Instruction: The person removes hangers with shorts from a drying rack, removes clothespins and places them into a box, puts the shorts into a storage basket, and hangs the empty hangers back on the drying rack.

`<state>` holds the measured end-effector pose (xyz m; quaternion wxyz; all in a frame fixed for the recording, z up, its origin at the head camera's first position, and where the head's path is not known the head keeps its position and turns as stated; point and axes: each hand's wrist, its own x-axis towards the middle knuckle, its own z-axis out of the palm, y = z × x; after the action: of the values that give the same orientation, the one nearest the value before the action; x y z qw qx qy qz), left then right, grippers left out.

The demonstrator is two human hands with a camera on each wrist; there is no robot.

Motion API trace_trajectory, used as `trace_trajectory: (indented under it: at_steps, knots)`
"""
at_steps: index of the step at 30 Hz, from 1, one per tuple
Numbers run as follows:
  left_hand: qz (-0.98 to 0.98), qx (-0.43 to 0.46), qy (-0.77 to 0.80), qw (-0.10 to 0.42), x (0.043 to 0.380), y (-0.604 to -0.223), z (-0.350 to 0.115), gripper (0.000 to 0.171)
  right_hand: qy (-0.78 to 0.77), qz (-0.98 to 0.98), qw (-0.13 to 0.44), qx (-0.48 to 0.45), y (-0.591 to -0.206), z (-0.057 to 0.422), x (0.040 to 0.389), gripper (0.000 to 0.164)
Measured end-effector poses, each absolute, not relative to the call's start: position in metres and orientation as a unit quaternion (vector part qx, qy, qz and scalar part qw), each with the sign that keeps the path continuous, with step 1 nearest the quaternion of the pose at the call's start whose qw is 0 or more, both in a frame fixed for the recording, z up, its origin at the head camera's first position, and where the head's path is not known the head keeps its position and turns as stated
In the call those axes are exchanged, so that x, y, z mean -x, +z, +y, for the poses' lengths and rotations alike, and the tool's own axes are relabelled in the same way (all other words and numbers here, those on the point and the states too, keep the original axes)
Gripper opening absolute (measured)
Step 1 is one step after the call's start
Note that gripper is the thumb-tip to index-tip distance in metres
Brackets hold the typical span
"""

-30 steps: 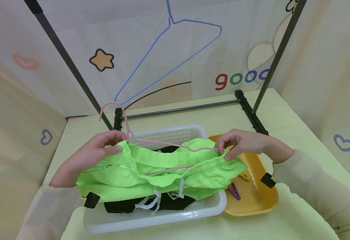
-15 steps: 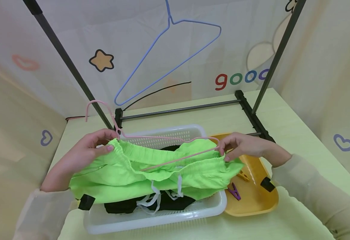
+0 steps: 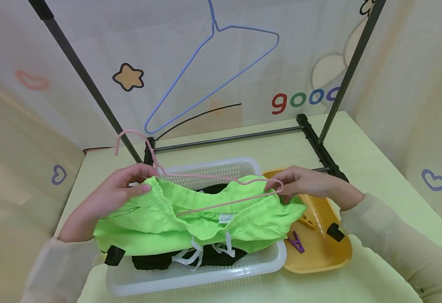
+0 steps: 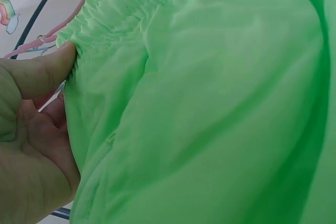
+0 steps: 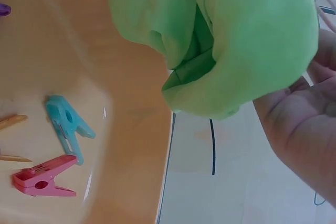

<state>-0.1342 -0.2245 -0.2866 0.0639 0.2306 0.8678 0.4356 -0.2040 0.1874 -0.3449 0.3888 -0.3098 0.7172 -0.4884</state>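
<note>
Bright green shorts (image 3: 141,231) with an elastic waistband and white drawstrings are held over a white basket (image 3: 130,286). At the waistband's left end, my left hand (image 3: 111,198) pinches the cloth beside the neck of a pink hanger (image 3: 202,174). The hanger's hook points up and left; its lower bar runs into the waist opening. My right hand (image 3: 308,183) grips the waistband's right end, its fingers behind the hanger's rounded right corner. In the left wrist view the thumb (image 4: 50,69) presses on the waistband. Green cloth hides the right fingertips in the right wrist view.
An orange tray (image 3: 334,261) at the right holds a purple clothespin (image 3: 295,242), a blue one (image 5: 67,127), a red one (image 5: 44,177) and yellow ones. Black cloth (image 3: 152,261) lies in the basket. Behind stands a black rack (image 3: 228,139) with a blue hanger (image 3: 183,75).
The pink hanger's right corner has come into view over the waistband, in front of my right fingers. My left hand has shifted left with the hanger's neck, then back right.
</note>
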Motion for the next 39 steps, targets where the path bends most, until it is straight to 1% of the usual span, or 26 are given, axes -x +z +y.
trace_trajectory:
  at_steps: [3, 7, 15, 22, 31, 39]
  knots:
    - [0.871, -0.224, 0.431, 0.072, 0.135, -0.287, -0.223, 0.021, -0.492, 0.729, 0.385, 0.281, -0.342, 0.186, 0.205, 0.030]
    - [0.873, -0.215, 0.429, 0.080, 0.136, -0.287, -0.220, 0.021, -0.494, 0.735, 0.378, 0.271, -0.337, 0.184, 0.208, 0.033]
    - [0.873, -0.223, 0.427, 0.077, 0.139, -0.287, -0.215, 0.021, -0.477, 0.744, 0.360, 0.300, -0.322, 0.175, 0.210, 0.036]
    - [0.869, -0.219, 0.435, 0.090, 0.142, -0.286, -0.209, 0.020, -0.463, 0.746, 0.351, 0.327, -0.308, 0.166, 0.211, 0.038]
    - [0.875, -0.209, 0.426, 0.094, 0.145, -0.284, -0.201, 0.023, -0.461, 0.728, 0.388, 0.326, -0.294, 0.152, 0.211, 0.036]
    - [0.879, -0.208, 0.418, 0.098, 0.149, -0.284, -0.195, 0.022, -0.452, 0.722, 0.417, 0.318, -0.287, 0.138, 0.209, 0.037]
